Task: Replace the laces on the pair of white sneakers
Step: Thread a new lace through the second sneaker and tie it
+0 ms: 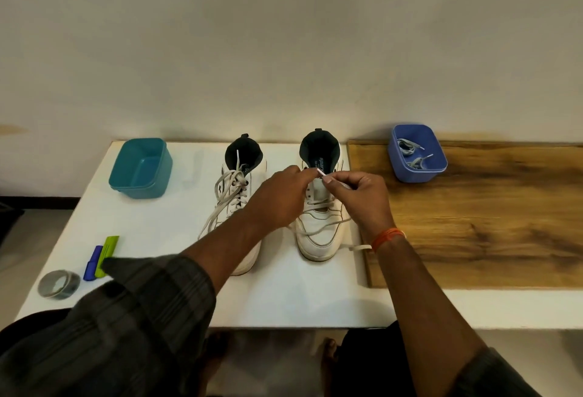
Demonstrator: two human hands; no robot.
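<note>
Head cam view: I'm at a smooth white table (284,295) that butts up against a plain wall, with a grainy wood board (473,213) lying on its right part. Bare white surface in front of the shoes, and between them and the teal tub (140,169) at the back left. Near the left front edge sit a tape roll (59,284) and two markers (101,258).

Both sneakers stand side by side, toes toward me. The left sneaker (235,194) is laced, loose ends flopping down its side. My hands meet over the right sneaker (320,226), up by the tongue. My left hand (277,198) is curled, fingertips pinching the lace (318,232) near its plastic tip; my right hand (362,198) pinches it just beside. The rest trails slack across the toe and off to the right. Spare laces (410,153) lie in the blue tub (418,155) on the board, well apart from my hands.
</note>
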